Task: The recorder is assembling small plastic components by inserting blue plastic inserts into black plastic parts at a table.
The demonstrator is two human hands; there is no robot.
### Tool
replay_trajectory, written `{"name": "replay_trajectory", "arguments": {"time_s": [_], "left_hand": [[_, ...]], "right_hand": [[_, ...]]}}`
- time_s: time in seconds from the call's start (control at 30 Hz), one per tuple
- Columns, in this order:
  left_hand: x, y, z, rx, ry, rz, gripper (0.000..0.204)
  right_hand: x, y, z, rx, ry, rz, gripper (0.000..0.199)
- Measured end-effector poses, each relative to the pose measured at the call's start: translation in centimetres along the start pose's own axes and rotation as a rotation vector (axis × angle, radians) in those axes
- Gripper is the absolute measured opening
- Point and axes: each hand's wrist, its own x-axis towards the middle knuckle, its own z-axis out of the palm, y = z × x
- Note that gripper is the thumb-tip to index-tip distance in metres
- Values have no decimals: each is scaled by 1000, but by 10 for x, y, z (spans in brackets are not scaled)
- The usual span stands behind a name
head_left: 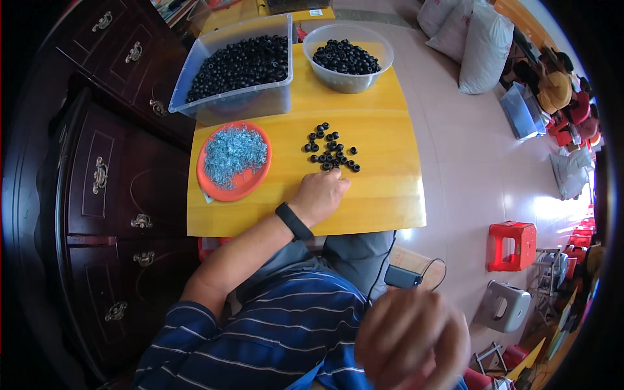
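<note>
The black beads [332, 147] at twelve o'clock from the left hand [322, 196] may roll off the table [377, 201] if nudged, and whether this or the blurred right hand [416, 341] grips any, I cannot tell.

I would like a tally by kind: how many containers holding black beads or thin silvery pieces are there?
Rectangular clear bin: 1
Round clear bowl: 1
Orange plate: 1
Total: 3

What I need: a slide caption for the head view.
Left hand at black beads on a yellow table, right hand blurred in foreground.
</note>
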Motion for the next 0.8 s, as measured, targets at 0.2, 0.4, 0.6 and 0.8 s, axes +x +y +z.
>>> {"name": "replay_trajectory", "arguments": {"time_s": [0.2,0.4,0.6,0.8], "left_hand": [[-6,10,-9,-71,37,-24,9],[2,11,-5,-59,-22,1,10],[-28,11,-16,2,-72,-69,15],[-75,2,-43,-132,85,-99,8]], "right_hand": [[-66,1,-20,-325,931,529,9],[-91,30,-73,-660,970,762,8],[-115,65,-118,-1158,860,935,12],[-109,91,-132,-1606,504,951,11]]}}
